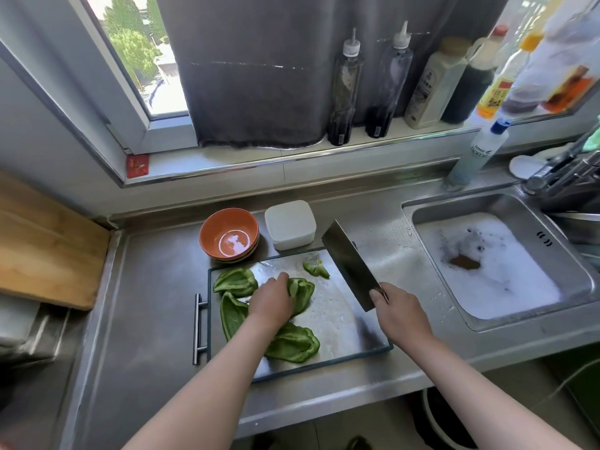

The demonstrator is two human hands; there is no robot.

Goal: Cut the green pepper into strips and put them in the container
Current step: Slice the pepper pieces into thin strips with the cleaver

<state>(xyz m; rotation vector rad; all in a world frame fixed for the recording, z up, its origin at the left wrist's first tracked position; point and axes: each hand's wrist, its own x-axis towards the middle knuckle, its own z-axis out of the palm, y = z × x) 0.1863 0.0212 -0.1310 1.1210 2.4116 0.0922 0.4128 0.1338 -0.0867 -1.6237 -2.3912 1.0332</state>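
A flat green pepper piece, lying front-to-back, is pinned by curled fingers of the left hand; a rectangular steel cleaver, aimed away-left, is gripped by the right hand.

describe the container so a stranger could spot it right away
On the steel counter left of the sink, look just behind the cutting board. The container is the white, square tub with rounded corners, right of the round orange bowl.

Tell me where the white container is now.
Head view: the white container sits on the counter behind the cutting board, right of the orange bowl.
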